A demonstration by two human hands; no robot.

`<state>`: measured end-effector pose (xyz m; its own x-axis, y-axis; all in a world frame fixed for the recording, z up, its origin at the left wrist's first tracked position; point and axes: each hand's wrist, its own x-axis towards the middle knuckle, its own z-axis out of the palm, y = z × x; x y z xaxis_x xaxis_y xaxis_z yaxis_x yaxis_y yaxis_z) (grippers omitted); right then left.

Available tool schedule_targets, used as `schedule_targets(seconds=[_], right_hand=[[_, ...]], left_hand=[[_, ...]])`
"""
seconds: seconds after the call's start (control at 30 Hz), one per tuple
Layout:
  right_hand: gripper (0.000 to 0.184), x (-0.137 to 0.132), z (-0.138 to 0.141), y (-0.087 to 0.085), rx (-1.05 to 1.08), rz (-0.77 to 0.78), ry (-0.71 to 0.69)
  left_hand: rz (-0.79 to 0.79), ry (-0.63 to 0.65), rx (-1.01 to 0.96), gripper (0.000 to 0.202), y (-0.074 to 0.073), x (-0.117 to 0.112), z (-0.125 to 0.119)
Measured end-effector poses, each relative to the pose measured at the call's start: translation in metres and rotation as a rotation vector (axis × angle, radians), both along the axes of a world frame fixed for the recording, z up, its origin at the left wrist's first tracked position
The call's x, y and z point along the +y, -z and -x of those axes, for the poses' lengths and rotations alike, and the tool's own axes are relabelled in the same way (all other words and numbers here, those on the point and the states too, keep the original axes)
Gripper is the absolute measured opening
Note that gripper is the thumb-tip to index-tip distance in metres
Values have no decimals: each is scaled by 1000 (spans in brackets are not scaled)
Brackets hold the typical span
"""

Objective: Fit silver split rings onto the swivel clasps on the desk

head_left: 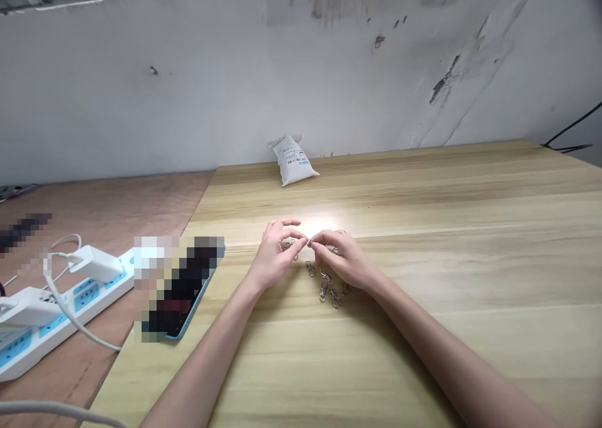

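My left hand [276, 255] and my right hand [347, 260] meet over the wooden table, thumb and forefinger of each pinched together. Their fingertips almost touch around a tiny thing that is too small and covered to name. Just below my right hand lies a loose group of several silvery swivel clasps [335, 299], some partly under the palm. A single metal clasp [310, 268] rests a little apart, between the two hands. Behind my left fingers, more small metal pieces [295, 256] show in part.
A white labelled packet [296, 164] stands at the back against the wall. To the left lies a phone [192, 290], partly blurred out. Beyond it, a white power strip [89, 299] with plugged-in chargers and a cable [79, 327] sits on a reddish-brown surface.
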<state>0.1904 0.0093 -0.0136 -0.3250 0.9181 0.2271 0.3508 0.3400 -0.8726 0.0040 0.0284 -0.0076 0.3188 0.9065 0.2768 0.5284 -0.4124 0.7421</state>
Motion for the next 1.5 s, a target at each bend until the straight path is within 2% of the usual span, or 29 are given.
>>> schedule_targets(seconds=[0.1,0.17,0.27,0.4,0.57,0.7,0.8,0.93,1.23,1.33,1.5], right_hand=[[26,-1,-2,-4,118,179,-68],[27,-1,-2,-4,168,239,-91],[27,-1,0,-1,225,294,-68],[25,1,2,5,273,303,-28],[24,2,0,3,268,310,-30],[19,0,0,-1,192,299,-51],[18,0,1,0,84,178,-52],[25,1,0,1,-67,30,-20],[32,-2,-3,-6,24,253,-12],[32,-2,-5,-9,56,319,-15],[32,-3,-6,-11,112,346,-48]], left_hand=[[23,18,-13,15,3,0,-3],[-16,3,-7,12,4,0,-4],[-178,-26,50,7,4,-1,-4],[-452,65,193,12,0,-3,-1],[-624,84,301,12,-1,-3,0],[-650,93,334,11,0,-2,1],[-654,109,366,11,0,-2,0],[-675,117,405,12,0,-1,-1],[-756,141,423,12,0,0,-1],[-740,152,399,12,0,-1,-2],[-697,153,357,13,-3,-4,-3]])
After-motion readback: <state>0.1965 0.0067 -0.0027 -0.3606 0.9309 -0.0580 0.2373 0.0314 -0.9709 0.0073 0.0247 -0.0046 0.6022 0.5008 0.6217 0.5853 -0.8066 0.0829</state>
